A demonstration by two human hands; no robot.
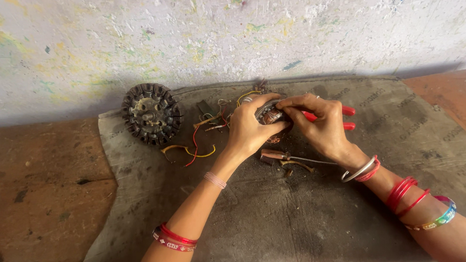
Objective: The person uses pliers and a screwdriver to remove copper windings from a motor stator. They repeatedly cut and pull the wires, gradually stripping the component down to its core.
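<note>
grey felt mat (283, 220) covers the tabletop. above it your left hand (249, 132) is clenched around a small wound coil part (269, 115); it looks heavy, stiff, with fragile wires, so hold the core. your right hand (320, 122) pinches its edge, red pliers (347, 117) beneath.

Packages, labels, signs, screens: none in view, apart from faint dark repeated printing across the grey mat (315, 218), which lies flat from near to far, centre and right
</note>
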